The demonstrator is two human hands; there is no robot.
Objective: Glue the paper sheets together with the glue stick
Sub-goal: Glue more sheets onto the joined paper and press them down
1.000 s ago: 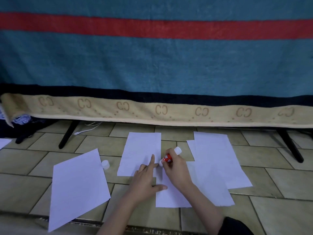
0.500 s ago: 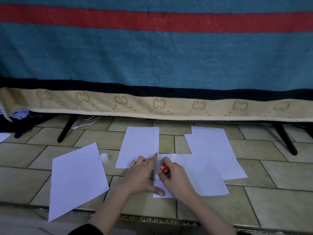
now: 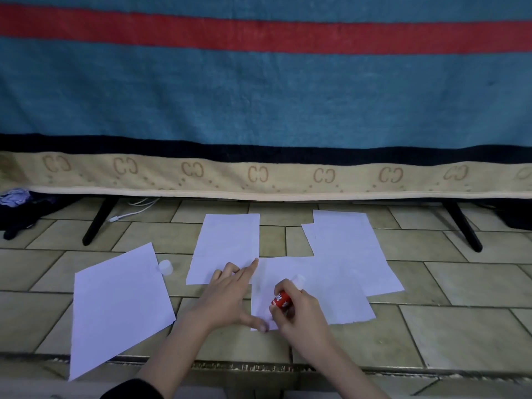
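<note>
Change: glue stick (image 3: pixel 282 300) now lower on the sheet.
Right hand (image 3: pixel 299 311): fingers curled round it.
Left hand (image 3: pixel 230 295): spread flat, pinning paper sheet (image 3: pixel 325 286) just left of the grip.

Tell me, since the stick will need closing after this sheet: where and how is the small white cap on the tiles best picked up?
Pinch the white cap across its round side wall with thumb and forefinger, coming from above. It is short and lies free on the tile beside the left sheet's corner. The left hand is nearest, but it presses flat on the paper while the right hand grips the glue stick.
</note>
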